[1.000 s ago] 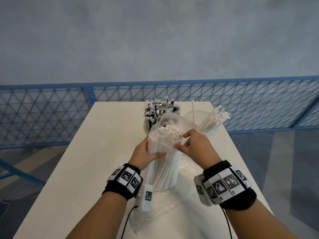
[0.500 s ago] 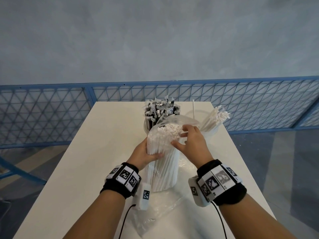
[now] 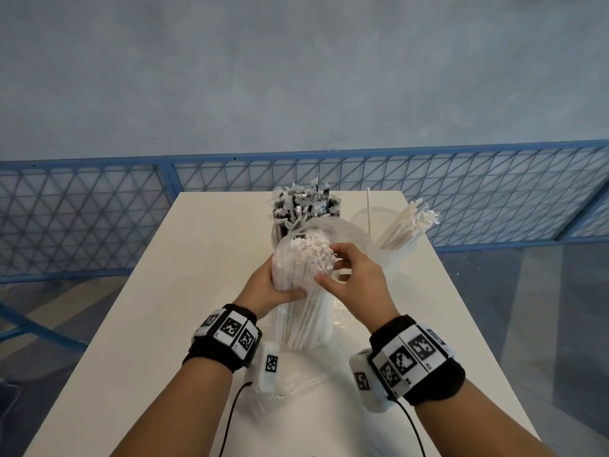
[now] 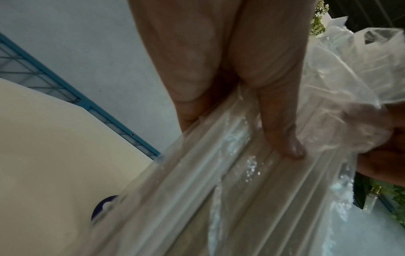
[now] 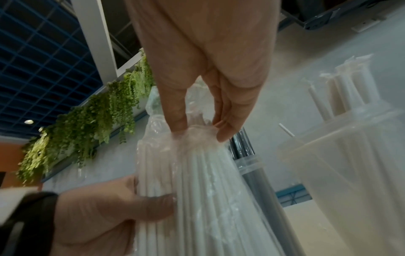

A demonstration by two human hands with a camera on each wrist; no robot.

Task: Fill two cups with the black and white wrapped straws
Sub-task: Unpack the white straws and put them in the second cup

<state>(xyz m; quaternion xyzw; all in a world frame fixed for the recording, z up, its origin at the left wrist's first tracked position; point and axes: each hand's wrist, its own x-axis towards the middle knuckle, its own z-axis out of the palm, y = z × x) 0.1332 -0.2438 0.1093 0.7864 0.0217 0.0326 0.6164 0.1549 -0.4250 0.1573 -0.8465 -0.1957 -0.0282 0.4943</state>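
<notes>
Plastic bag [image 3: 298, 379] lies crumpled near the table's [image 3: 138, 324] near edge, its mouth pulled open upward. From it rises the bundle of white wrapped straws [image 3: 304, 311], long axis upright, tips pointing up and slightly toward the far edge. The left hand [image 3: 268, 290] wraps round the bundle's middle (thumb pressed across the front). The right hand [image 3: 357, 280] pinches straw tips at the top between thumb and fingers. Behind, toward the far edge, stand the cup of black wrapped straws [image 3: 304, 209] and, toward the far right corner, the clear cup [image 3: 400, 252] with white straws leaning right.
</notes>
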